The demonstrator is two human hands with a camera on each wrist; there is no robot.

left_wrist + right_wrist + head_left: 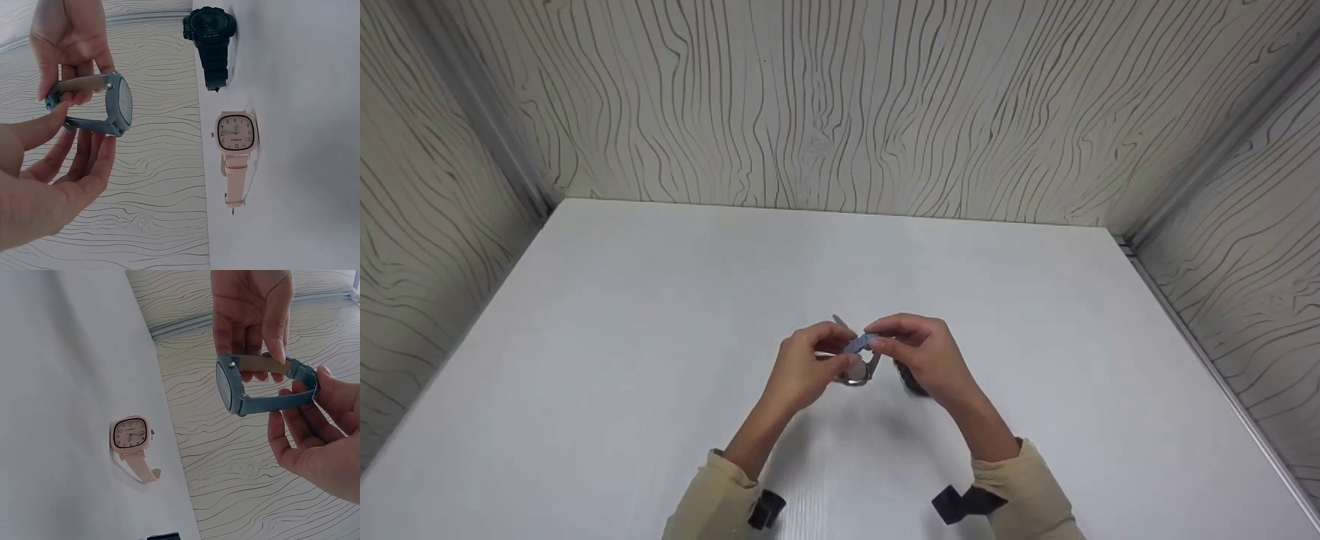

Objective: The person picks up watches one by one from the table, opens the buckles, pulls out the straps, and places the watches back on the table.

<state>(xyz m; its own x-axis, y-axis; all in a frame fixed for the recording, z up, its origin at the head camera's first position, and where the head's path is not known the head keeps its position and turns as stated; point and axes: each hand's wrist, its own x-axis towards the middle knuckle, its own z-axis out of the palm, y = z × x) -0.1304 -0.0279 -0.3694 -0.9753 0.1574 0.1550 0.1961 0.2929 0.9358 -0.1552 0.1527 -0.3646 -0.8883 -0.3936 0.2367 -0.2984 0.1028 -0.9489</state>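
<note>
A white desk (660,337) is seen. Above its middle a blue watch (115,107) is held off the surface, strap ends pinched by the curled fingers of the left hand (799,367) and the right hand (922,352). A pink watch (236,146) and a black watch (209,39) lie flat on the desk beneath.

Both hands, left hand (802,367) and right hand (924,356), are bare, with short plain nails. Behind the fingers, past each wrist, sit beige sleeves (712,499) with black straps (960,502) at the cuffs.
</note>
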